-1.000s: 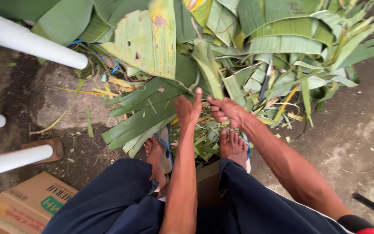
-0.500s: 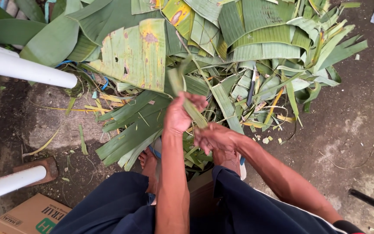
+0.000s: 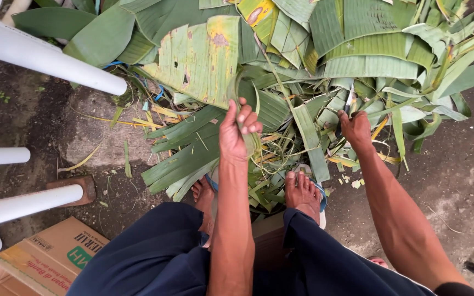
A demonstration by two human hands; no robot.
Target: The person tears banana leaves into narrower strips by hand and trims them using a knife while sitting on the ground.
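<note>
I sit over a pile of green banana leaves (image 3: 357, 49) on the ground. My left hand (image 3: 236, 131) is raised above the pile's near side, shut on a curled green leaf strip (image 3: 246, 109) that loops up over my fingers. To the right, my right hand (image 3: 356, 129) reaches into the torn strips, fingers closed around the handle of what looks like a knife (image 3: 348, 101), its narrow grey blade pointing away from me. A broad yellow-spotted leaf (image 3: 201, 60) lies just beyond my left hand.
My feet in blue sandals (image 3: 304, 192) rest at the pile's near edge. White tube legs (image 3: 56, 60) cross the left side. A cardboard box (image 3: 45, 257) sits bottom left, a small brown block (image 3: 80, 183) beside it. Bare dirt lies to the right.
My hands were together at the pile's near edge. The left has lifted with a leaf strip, and the right has moved out to the right onto the knife.
</note>
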